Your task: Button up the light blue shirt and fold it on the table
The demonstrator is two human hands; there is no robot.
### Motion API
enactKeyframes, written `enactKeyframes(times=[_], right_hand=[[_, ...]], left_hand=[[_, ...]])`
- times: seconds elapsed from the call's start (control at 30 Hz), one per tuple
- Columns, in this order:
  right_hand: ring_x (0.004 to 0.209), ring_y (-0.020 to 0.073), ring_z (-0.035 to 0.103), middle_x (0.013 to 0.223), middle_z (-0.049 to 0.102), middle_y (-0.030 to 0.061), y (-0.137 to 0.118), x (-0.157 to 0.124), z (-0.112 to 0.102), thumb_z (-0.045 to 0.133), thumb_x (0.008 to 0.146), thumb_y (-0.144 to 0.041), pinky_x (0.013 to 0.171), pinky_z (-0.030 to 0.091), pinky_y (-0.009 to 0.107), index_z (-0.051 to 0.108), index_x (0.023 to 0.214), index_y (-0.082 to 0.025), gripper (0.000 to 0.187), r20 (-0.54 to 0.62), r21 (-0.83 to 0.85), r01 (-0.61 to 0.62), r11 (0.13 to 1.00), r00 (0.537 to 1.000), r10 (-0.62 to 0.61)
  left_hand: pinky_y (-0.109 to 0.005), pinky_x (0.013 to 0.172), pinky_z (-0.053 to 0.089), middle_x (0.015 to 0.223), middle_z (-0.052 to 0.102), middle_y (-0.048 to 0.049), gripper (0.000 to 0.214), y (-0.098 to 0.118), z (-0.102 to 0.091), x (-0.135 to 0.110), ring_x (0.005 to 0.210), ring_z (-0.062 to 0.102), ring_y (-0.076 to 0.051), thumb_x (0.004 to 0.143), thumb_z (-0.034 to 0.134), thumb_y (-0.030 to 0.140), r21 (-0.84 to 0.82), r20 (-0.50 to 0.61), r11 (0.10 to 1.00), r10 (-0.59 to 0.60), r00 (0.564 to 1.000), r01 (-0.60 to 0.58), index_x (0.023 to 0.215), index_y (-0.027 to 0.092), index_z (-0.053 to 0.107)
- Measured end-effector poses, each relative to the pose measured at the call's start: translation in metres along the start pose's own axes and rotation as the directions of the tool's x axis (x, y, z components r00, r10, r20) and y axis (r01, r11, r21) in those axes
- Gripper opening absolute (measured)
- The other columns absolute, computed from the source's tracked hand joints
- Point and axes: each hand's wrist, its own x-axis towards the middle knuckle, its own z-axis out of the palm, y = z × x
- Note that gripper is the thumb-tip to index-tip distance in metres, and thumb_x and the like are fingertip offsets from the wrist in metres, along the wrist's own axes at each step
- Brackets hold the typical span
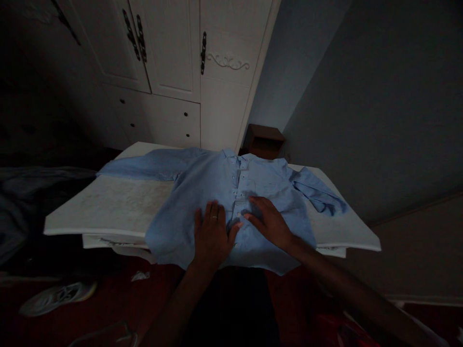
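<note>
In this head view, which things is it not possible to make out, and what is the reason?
Head view:
Back of the blue shirt: hidden, because its front faces up.
White tabletop under the shirt: covered by it.
Cloth beneath the left hand and right hand: hidden by them.
Wardrobe top: cut off by the upper edge.

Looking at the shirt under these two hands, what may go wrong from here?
The shirt hangs over the near edge of the table, so a pull might drag it down. The left hand lies spread on the cloth; sliding, it could wrinkle the front. The sleeve at picture right is bunched, so it may keep creases.
</note>
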Motion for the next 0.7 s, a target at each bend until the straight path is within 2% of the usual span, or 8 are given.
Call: enactKeyframes(times=[0.07,0.13,0.23,0.33,0.43,0.53,0.6,0.7], right_hand=[[0.136,0.0335,0.04,0.145,0.045,0.0208,0.011,-0.012,-0.003,0.054,0.09,-0.052,0.109,0.035,0.056,0.044,0.142,-0.014,0.065,0.011,-0.184,0.056,0.981,0.998,-0.055],[0.143,0.0351,0.029,0.153,0.033,0.0233,0.025,-0.026,-0.004,0.046,0.093,-0.058,0.111,0.031,0.058,0.031,0.15,-0.012,0.075,0.045,-0.319,0.035,0.947,0.999,-0.021],[0.146,0.0323,0.024,0.157,0.027,0.0206,0.045,-0.042,-0.004,0.035,0.096,-0.061,0.115,0.027,0.056,0.019,0.155,-0.014,0.077,0.083,-0.437,0.004,0.899,0.996,0.036],[0.146,0.0289,0.023,0.159,0.024,0.0161,0.055,-0.049,-0.004,0.031,0.098,-0.059,0.117,0.024,0.052,0.009,0.157,-0.018,0.075,0.092,-0.49,0.018,0.872,0.995,0.031],[0.147,0.028,0.022,0.159,0.022,0.0145,0.057,-0.05,-0.004,0.032,0.098,-0.057,0.117,0.026,0.052,0.0,0.156,-0.021,0.075,0.088,-0.513,0.035,0.858,0.996,0.011],[0.147,0.0279,0.022,0.16,0.02,0.0136,0.057,-0.05,-0.003,0.032,0.099,-0.055,0.117,0.026,0.053,-0.005,0.156,-0.023,0.075,0.081,-0.517,0.047,0.855,0.997,-0.006],[0.147,0.0281,0.021,0.16,0.019,0.0131,0.057,-0.05,-0.002,0.033,0.099,-0.054,0.117,0.026,0.053,-0.007,0.155,-0.024,0.075,0.075,-0.517,0.054,0.854,0.997,-0.018],[0.146,0.0285,0.022,0.16,0.02,0.0133,0.059,-0.051,-0.001,0.033,0.099,-0.055,0.116,0.027,0.053,-0.01,0.155,-0.025,0.076,0.069,-0.523,0.065,0.85,0.997,-0.034]], left_hand=[[-0.062,0.114,0.017,0.143,0.049,-0.0225,0.064,-0.008,-0.002,-0.006,0.138,0.038,-0.039,0.087,0.052,0.059,0.029,0.0,0.999,0.014,1.0,-0.014,0.132,0.014,0.054],[-0.062,0.115,0.015,0.145,0.046,-0.0217,0.074,-0.015,-0.002,-0.011,0.138,0.037,-0.039,0.083,0.052,0.067,0.065,-0.001,0.997,0.045,0.999,-0.045,0.136,0.016,0.051],[-0.062,0.115,0.014,0.148,0.042,-0.0231,0.087,-0.025,-0.001,-0.016,0.14,0.034,-0.04,0.079,0.048,0.076,0.127,0.011,0.987,0.1,0.995,-0.1,0.14,0.013,0.048],[-0.063,0.115,0.015,0.148,0.04,-0.0255,0.096,-0.031,0.0,-0.019,0.14,0.032,-0.042,0.076,0.046,0.08,0.161,0.011,0.977,0.14,0.99,-0.14,0.142,0.009,0.045],[-0.062,0.114,0.02,0.146,0.043,-0.0259,0.095,-0.036,-0.002,-0.02,0.14,0.033,-0.041,0.078,0.048,0.076,0.135,0.003,0.969,0.207,0.978,-0.205,0.143,0.008,0.042],[-0.054,0.112,0.033,0.148,0.042,-0.0222,0.072,-0.045,-0.014,-0.022,0.14,0.035,-0.033,0.089,0.051,0.058,0.045,-0.088,0.967,0.255,0.963,-0.252,0.142,0.01,0.04],[-0.047,0.108,0.04,0.144,0.047,-0.0189,0.052,-0.055,-0.028,-0.026,0.136,0.042,-0.028,0.093,0.051,0.043,-0.023,-0.224,0.984,0.169,0.96,-0.178,0.136,0.013,0.046],[-0.046,0.101,0.046,0.125,0.06,-0.0154,0.036,-0.076,-0.05,-0.04,0.12,0.055,-0.027,0.093,0.049,0.038,-0.134,-0.4,0.986,-0.148,0.904,0.102,0.119,0.015,0.057]])
